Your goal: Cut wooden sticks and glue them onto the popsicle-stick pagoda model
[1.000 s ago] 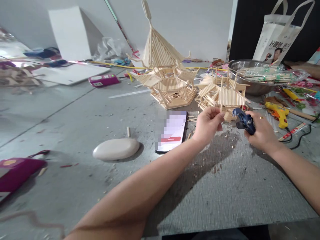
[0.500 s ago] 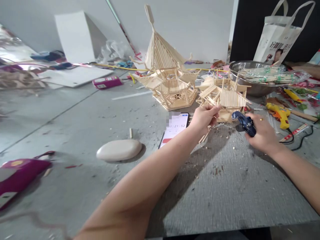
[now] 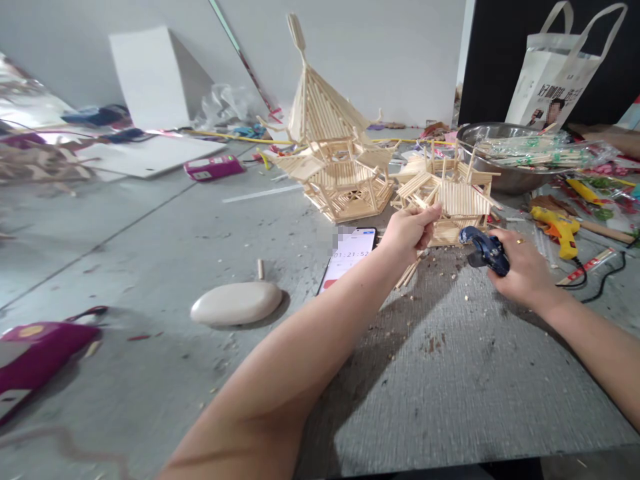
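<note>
My left hand (image 3: 411, 233) is closed, fingertips pinched, in front of the smaller stick model (image 3: 463, 200); what it pinches, if anything, is too small to make out. In my right hand (image 3: 523, 267) is a dark blue hand tool (image 3: 486, 251), its head pointing left near the base of that model. A taller stick pavilion (image 3: 345, 160) with a pointed roof stands to the left. Several loose sticks (image 3: 409, 273) lie under my left hand. A phone (image 3: 350, 257) showing a timer lies partly behind my left forearm.
A pale oval object (image 3: 237, 303) and a purple device (image 3: 40, 353) are at the left. Another purple item (image 3: 213, 167) lies farther back. At the right are a metal bowl (image 3: 500, 180) of bagged sticks, a yellow glue gun (image 3: 559, 230) with a black cord, and a white bag (image 3: 560, 80).
The view has shifted very slightly. Both hands hold nearly the same poses, with the blue tool still in my right hand.
</note>
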Action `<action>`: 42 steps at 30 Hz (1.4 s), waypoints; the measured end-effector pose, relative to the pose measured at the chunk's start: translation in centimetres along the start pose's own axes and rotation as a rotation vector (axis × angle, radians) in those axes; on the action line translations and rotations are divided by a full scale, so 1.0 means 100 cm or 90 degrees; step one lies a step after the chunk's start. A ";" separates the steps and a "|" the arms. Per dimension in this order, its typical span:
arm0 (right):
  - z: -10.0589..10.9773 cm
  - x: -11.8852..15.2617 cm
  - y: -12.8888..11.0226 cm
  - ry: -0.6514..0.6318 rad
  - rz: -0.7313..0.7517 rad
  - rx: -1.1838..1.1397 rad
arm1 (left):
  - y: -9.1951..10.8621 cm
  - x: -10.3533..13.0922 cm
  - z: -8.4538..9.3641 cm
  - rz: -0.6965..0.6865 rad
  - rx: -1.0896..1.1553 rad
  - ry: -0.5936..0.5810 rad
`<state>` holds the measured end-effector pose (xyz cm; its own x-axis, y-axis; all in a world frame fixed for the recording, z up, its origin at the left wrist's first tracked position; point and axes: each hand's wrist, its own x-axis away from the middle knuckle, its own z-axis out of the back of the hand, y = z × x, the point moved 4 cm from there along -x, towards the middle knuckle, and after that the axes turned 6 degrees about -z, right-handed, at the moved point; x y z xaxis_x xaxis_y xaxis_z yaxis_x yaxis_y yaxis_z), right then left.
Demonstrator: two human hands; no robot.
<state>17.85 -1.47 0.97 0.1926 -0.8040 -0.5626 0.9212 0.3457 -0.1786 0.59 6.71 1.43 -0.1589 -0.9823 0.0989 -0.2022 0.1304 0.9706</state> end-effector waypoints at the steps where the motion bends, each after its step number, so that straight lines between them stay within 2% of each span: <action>1: 0.000 0.000 0.000 -0.003 -0.001 -0.003 | 0.001 0.000 0.000 0.001 -0.005 -0.001; 13: -0.001 0.001 0.000 -0.015 0.007 -0.004 | 0.003 0.001 0.000 -0.020 -0.033 0.029; 20: -0.002 0.001 0.000 -0.008 0.012 -0.001 | 0.003 0.000 0.003 0.024 -0.017 0.018; 28: -0.001 0.000 -0.001 -0.010 0.010 -0.003 | 0.004 0.001 0.005 0.045 0.004 0.042; 42: 0.000 0.001 -0.002 -0.019 0.003 -0.014 | 0.007 0.005 0.005 -0.003 -0.027 0.032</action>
<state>17.70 -1.61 0.91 0.2066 -0.8162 -0.5395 0.9128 0.3593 -0.1940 -0.10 6.36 2.02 -0.1097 -0.9885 0.1037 -0.1615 0.1206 0.9795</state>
